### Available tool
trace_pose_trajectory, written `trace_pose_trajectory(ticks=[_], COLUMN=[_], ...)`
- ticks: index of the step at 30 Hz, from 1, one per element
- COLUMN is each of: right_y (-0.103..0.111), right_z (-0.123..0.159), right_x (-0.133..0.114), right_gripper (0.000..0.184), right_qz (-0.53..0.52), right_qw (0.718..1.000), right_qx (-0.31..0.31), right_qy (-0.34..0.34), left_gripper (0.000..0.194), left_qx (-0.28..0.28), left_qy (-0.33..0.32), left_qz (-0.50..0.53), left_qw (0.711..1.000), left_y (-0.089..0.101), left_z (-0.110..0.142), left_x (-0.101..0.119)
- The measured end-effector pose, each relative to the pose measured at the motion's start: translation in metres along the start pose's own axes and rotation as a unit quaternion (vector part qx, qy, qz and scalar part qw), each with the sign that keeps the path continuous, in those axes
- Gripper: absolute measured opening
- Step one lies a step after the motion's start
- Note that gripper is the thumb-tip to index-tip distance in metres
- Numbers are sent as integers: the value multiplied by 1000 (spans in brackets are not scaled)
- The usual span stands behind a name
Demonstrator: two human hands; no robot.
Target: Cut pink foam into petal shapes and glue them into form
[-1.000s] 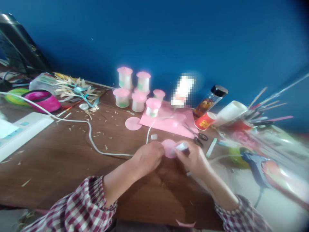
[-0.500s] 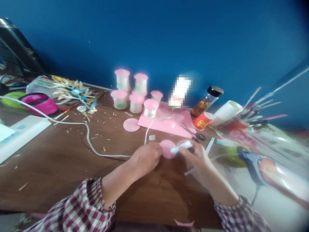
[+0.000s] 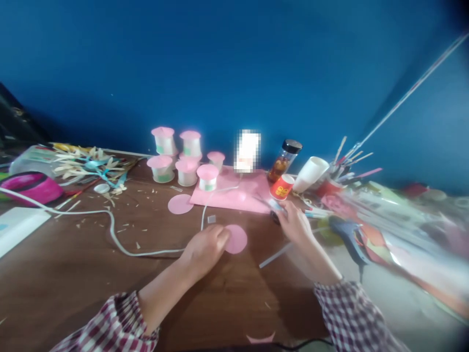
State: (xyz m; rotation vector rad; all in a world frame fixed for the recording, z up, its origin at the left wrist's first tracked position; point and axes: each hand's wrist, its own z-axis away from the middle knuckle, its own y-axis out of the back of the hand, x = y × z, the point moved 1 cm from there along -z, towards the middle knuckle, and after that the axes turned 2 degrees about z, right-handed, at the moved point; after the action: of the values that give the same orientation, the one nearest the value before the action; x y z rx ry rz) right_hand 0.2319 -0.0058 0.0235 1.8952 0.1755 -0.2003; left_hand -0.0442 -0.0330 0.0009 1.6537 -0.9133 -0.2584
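My left hand (image 3: 207, 247) is closed on the left edge of a pink paper disc (image 3: 237, 239), pinching it just above the table. My right hand (image 3: 296, 222) is off to the right, fingers closed round a small white stick-shaped object (image 3: 277, 205) whose kind I cannot make out. Partly hidden beside its fingertips are the black handles of the scissors (image 3: 274, 217). A second pink paper disc (image 3: 181, 204) lies flat beyond my left hand. Several white paper cups with pink tops (image 3: 207, 177) stand behind it, some stacked.
Pink sheet (image 3: 227, 200) lies at the back, near a red paper cup (image 3: 282, 187) and a bottle (image 3: 282, 164). A white cable (image 3: 120, 247) crosses the left side. A glue gun (image 3: 350, 239) rests at right; a pale strip (image 3: 274, 255) lies before my right hand.
My right hand has drawn away from the pink disc toward the scissors and red cup, carrying the white object. My left hand keeps its hold on the disc. The view has shifted.
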Motion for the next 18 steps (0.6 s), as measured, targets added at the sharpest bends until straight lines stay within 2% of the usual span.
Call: trace_pose_trajectory(ticks=[5,11,15,18], right_y=[1,3,2,3], right_z=[-8,-16,-13,-9], right_x=[7,22,23,21], right_gripper=[24,21,20,27], right_qz=[52,78,68,47], right_qw=[999,997,997,998], right_qx=[9,-15,-36,-35], right_qy=[-6,-24,-26,-23], left_gripper=[25,28,27,24], left_qx=[21,-10,17,40], left_qy=[34,30,48,58], left_qz=[-34,-57,-38,-21], left_qw=[999,998,998,997], left_y=[4,1,-6,-8], left_z=[-3,-5,0,3], left_x=[4,6,0,-3])
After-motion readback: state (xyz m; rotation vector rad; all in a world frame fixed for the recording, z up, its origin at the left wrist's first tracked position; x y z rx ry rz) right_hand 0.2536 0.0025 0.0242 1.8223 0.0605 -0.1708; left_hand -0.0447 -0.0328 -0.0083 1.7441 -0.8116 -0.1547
